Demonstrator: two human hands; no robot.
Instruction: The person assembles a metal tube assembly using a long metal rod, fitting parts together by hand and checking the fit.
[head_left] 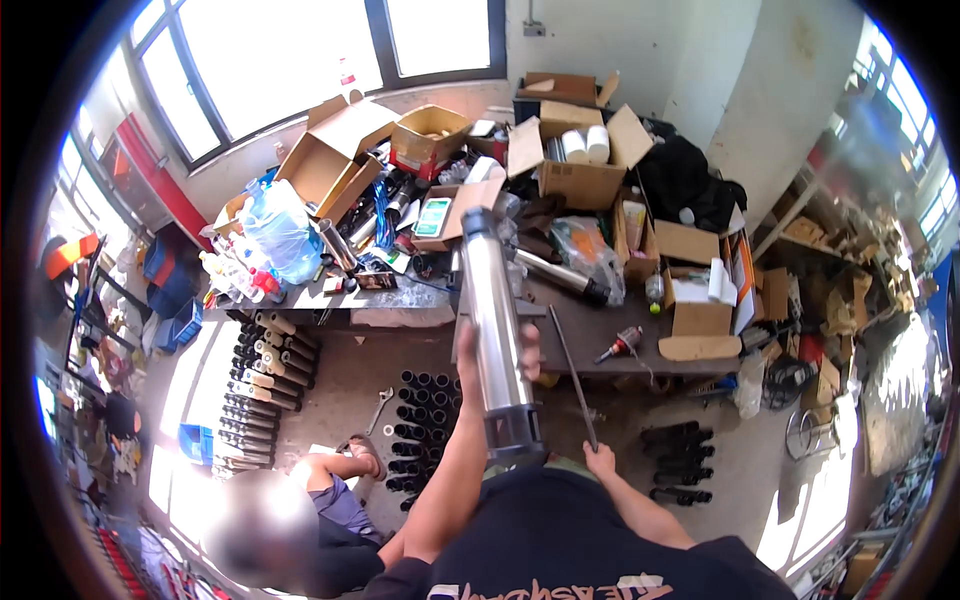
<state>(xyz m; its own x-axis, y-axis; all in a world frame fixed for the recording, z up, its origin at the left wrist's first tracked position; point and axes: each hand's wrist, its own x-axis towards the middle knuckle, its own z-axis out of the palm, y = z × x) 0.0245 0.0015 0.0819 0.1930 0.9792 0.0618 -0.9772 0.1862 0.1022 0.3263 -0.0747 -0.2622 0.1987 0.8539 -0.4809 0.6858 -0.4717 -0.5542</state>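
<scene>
My left hand (468, 365) is wrapped round a shiny metal cylinder (495, 325) with dark ends, its fingers showing on the far side. The cylinder stands nearly upright in front of my body, tilted slightly, and its lower end has black cut-outs. Low on the right, my right hand (600, 460) is closed round the near end of a long thin dark rod (572, 375). The rod slants up and left toward the workbench (640, 345), its far tip by the bench's front edge.
Cardboard boxes (590, 180), plastic bags, another metal cylinder (560, 275) and a red-handled tool (622, 343) crowd the bench. Black tubes (420, 415) stand in rows on the floor, with more tubes (265, 390) at left. A seated person (345, 515) is close on my left.
</scene>
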